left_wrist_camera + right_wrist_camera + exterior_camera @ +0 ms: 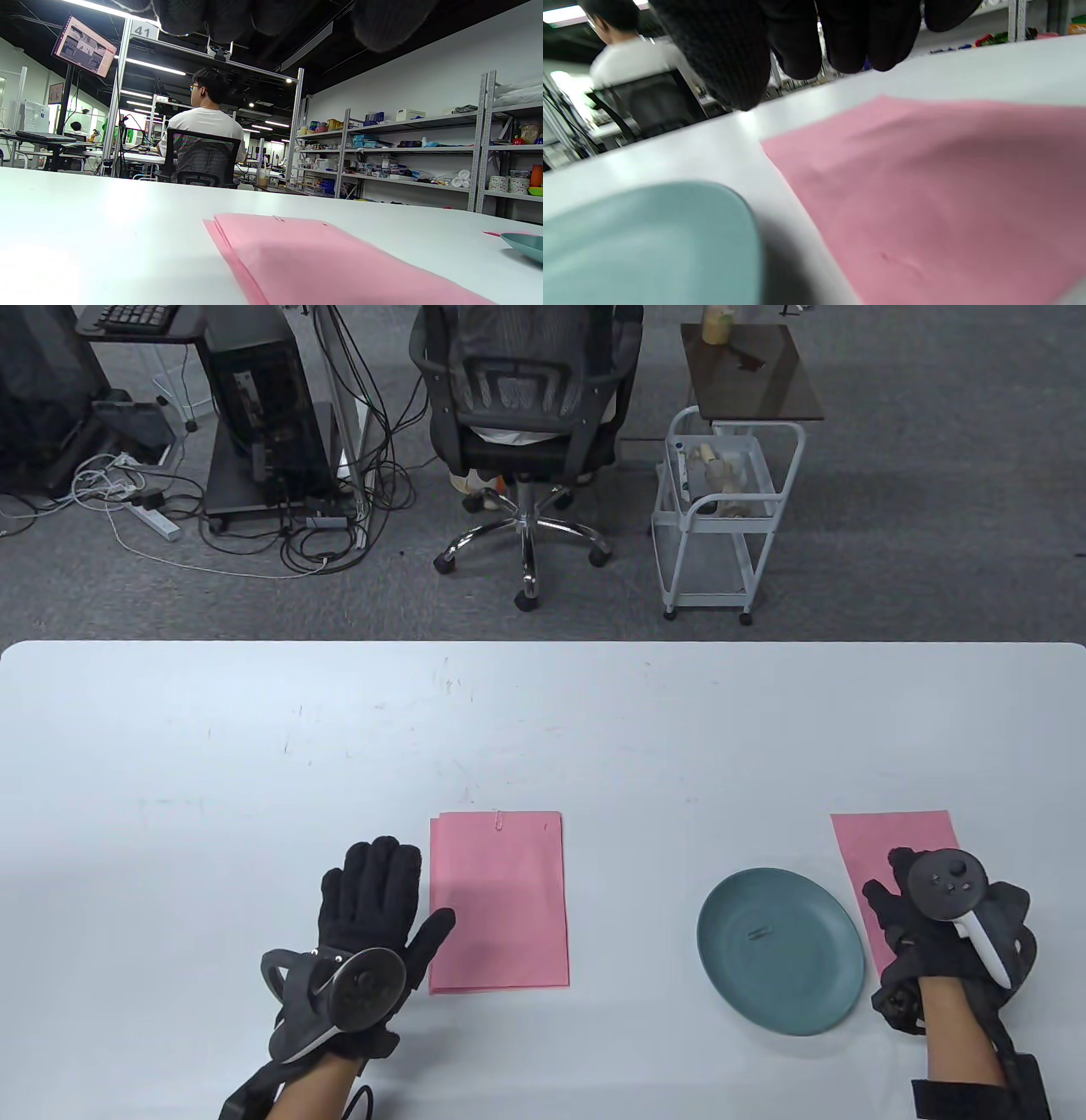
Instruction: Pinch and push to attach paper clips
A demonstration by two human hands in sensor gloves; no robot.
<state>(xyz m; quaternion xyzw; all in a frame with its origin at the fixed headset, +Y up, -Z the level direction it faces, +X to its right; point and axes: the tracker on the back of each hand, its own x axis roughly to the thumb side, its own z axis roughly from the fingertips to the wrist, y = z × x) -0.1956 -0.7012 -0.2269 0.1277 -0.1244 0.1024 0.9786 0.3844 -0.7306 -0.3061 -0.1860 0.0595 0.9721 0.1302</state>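
Already clipped: left pink stack (498,899); one paper clip (759,934) awaits on plate (814,984). Left hand (373,899) flat, empty; right hand (925,933) apparently touches second sheet (882,840), grasp unclear.

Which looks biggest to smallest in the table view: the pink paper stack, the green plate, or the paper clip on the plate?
1. Pink paper stack and green plate: too close in size to rank.
2. Paper clip: by far the smallest.
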